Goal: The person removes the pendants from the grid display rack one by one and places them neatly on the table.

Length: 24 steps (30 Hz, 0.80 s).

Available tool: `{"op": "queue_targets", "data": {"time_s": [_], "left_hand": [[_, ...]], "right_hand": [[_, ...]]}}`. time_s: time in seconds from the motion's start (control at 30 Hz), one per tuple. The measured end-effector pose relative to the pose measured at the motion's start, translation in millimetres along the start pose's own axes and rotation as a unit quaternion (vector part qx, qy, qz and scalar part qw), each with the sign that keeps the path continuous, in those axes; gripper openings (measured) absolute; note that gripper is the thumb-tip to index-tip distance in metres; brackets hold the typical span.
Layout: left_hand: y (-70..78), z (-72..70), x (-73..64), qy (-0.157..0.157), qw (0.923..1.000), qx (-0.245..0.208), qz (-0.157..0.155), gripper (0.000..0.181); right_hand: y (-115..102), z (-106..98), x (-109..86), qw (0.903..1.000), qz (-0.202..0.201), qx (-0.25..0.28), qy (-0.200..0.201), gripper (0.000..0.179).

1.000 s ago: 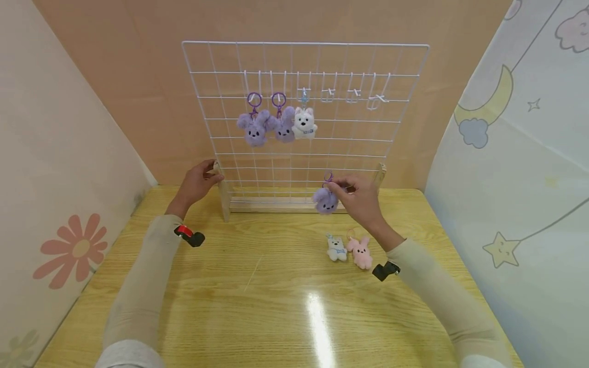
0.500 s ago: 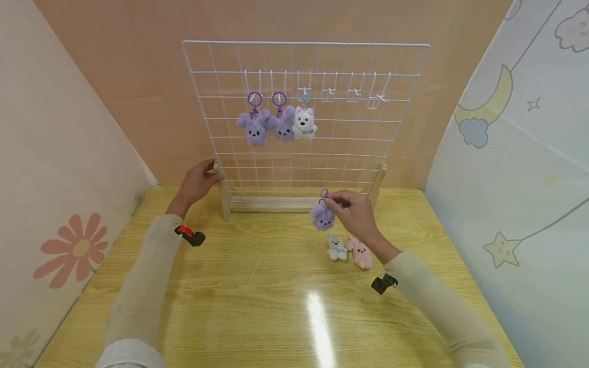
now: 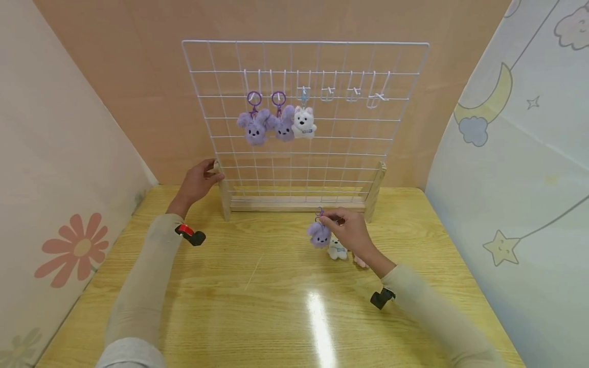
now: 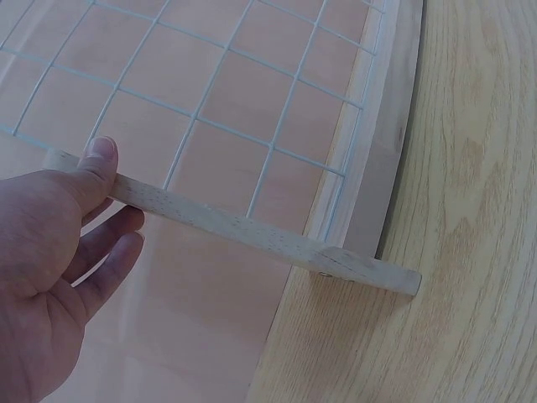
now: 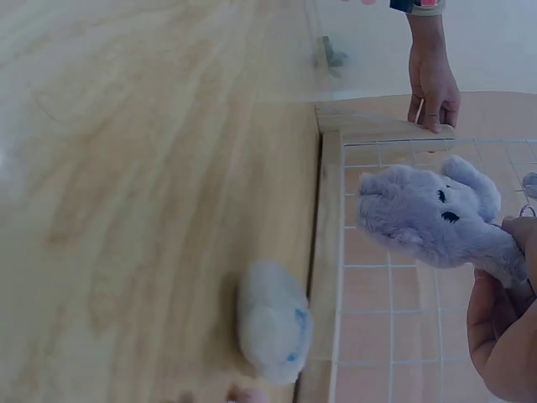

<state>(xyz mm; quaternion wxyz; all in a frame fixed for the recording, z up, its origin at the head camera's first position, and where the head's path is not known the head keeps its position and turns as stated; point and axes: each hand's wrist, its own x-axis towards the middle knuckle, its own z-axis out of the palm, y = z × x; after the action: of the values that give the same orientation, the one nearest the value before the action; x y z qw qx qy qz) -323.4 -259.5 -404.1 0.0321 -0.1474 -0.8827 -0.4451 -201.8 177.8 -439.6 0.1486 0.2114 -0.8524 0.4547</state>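
Observation:
My right hand (image 3: 352,232) pinches a purple plush keychain (image 3: 319,234) near its top, holding it above the table in front of the rack's base. In the right wrist view the plush toy (image 5: 428,210) dangles from the fingers, its ring partly hidden by them. My left hand (image 3: 198,181) grips the left wooden upright (image 3: 223,194) of the white wire grid rack; the left wrist view shows thumb and fingers on either side of the wooden strip (image 4: 243,231). Behind the right hand lie a white dog plush keychain (image 3: 338,249) and a pink plush keychain (image 3: 360,260), mostly covered.
Two purple plush keychains (image 3: 254,128) and a white dog plush (image 3: 303,122) hang from hooks on the wire grid (image 3: 340,148). Bare white hooks (image 3: 353,93) stand to their right. Wooden tabletop (image 3: 221,306) stretches in front; printed side panels flank it.
My right hand has moved down and slightly left with the purple plush keychain, from before the grid to low over the table. It now covers much of the pink plush. My left hand stays put.

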Motion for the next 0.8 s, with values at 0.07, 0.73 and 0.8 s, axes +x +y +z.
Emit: {"op": "queue_targets", "data": {"time_s": [0.07,0.73,0.8], "left_hand": [[-0.5,0.0,0.3,0.000,1.0000,0.000,0.000,0.063],[-0.7,0.3,1.3,0.001,1.0000,0.006,-0.005,0.063],[-1.4,0.4,1.5,0.001,1.0000,0.006,-0.003,0.063]], "right_hand": [[2.4,2.8,-4.6,0.9999,0.008,-0.007,-0.005,0.011],[9.2,15.5,-27.5,0.9992,0.014,-0.009,-0.037,0.012],[8.9,14.4,-28.8,0.9990,0.014,-0.007,-0.042,0.012]]}}
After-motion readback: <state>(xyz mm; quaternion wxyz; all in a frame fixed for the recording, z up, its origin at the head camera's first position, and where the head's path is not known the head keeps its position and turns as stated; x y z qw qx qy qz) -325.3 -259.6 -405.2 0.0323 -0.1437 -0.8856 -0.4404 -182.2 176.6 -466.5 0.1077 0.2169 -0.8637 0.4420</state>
